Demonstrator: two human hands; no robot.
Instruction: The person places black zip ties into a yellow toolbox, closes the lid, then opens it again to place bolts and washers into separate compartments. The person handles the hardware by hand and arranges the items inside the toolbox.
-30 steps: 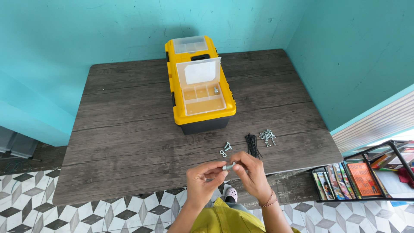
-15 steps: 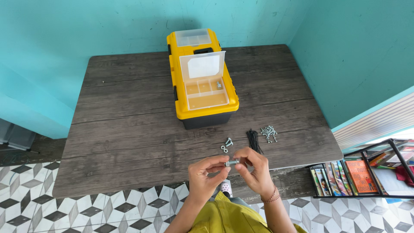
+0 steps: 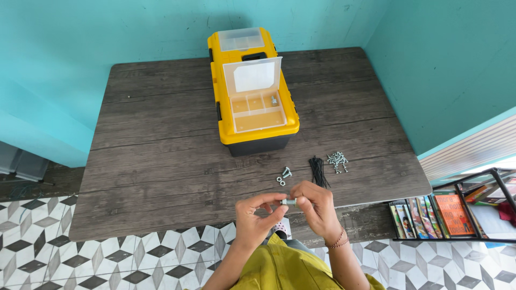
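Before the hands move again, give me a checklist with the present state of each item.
1. Bolt pinched between left hand and right hand: ok.
2. Nut seated on its thread: cannot tell, fingers cover it.
3. Spare nuts and bolt on the table, near the hands: ok.
4. Toolbox tray lid open: ok.
5. Cable ties and screw pile apart from the hands: ok.

On the table [image 3: 161, 139], the toolbox [image 3: 257, 137] sits at twelve o'clock. Loose bolts [image 3: 282, 176] lie at five, ties [image 3: 317, 172] to their right, screws [image 3: 337, 160] rightmost.
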